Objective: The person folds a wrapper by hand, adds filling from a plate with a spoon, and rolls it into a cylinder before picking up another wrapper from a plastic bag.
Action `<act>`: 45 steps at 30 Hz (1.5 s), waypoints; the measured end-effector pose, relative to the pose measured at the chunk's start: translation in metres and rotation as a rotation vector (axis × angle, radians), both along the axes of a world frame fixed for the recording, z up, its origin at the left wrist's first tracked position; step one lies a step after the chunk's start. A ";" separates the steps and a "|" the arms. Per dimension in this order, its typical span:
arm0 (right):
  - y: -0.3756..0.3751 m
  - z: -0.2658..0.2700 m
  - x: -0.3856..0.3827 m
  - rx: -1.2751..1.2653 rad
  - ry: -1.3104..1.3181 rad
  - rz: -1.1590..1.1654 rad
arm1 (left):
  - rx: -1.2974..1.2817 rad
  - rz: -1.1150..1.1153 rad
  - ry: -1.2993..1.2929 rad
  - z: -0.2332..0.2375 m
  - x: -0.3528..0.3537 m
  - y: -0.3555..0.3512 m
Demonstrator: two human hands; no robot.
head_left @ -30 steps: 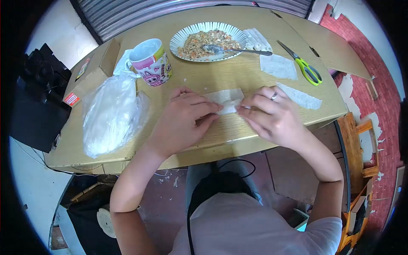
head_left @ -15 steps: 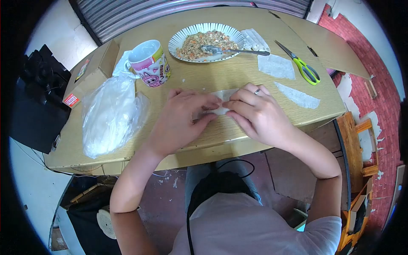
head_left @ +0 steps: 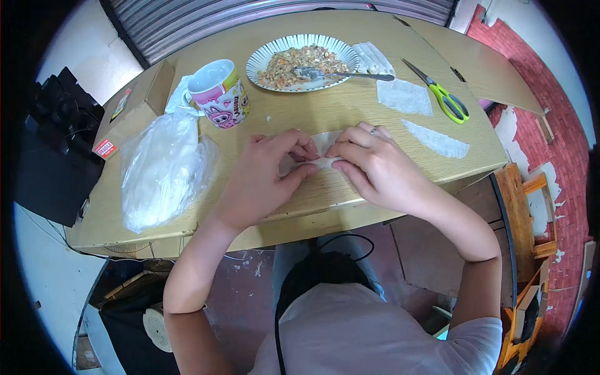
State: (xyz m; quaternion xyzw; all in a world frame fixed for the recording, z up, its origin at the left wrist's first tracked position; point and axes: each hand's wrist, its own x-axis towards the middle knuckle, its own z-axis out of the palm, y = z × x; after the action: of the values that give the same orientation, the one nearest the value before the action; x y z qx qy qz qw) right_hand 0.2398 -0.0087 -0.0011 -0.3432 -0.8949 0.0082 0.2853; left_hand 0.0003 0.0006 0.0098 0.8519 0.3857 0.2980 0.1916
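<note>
One folded wrapper (head_left: 324, 163), long axis running left to right, is pinched by left grip (head_left: 269, 165) and right grip (head_left: 378, 161).

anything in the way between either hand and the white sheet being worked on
Nothing visible: the left hand and right hand both have fingertips right at the white sheet. The mug and plate stand farther back; the scissors lie off to the right.
</note>
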 end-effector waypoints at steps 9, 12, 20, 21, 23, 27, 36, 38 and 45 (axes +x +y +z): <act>0.019 0.004 0.006 -0.288 0.164 0.063 | -0.460 0.023 -0.260 -0.010 -0.006 0.014; 0.027 0.006 0.007 -0.270 0.135 0.110 | -0.398 0.023 -0.225 -0.013 -0.007 0.017; 0.044 0.014 0.008 -0.588 0.148 0.090 | -0.336 0.082 -0.139 -0.014 -0.005 0.025; 0.043 0.013 0.007 -0.588 0.148 0.091 | -0.335 0.083 -0.139 -0.011 -0.003 0.023; 0.041 0.011 0.004 -0.418 0.154 0.078 | -0.194 0.096 -0.135 -0.006 0.002 0.018; 0.033 0.010 0.000 -0.246 0.178 0.048 | -0.031 0.055 -0.153 -0.008 0.003 0.012; 0.019 0.006 0.009 -0.035 0.023 0.068 | 0.256 0.004 0.052 -0.011 -0.002 0.002; 0.020 0.002 0.008 0.003 0.035 0.080 | 0.222 0.017 0.036 -0.010 0.000 0.003; 0.016 0.003 0.007 0.212 -0.092 0.070 | 0.321 -0.030 0.122 -0.013 -0.005 0.006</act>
State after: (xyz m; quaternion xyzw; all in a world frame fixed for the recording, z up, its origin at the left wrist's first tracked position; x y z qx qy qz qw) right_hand 0.2466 0.0076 0.0023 -0.2796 -0.9143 -0.0924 0.2782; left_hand -0.0049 0.0065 -0.0028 0.8938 0.3313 0.3005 0.0337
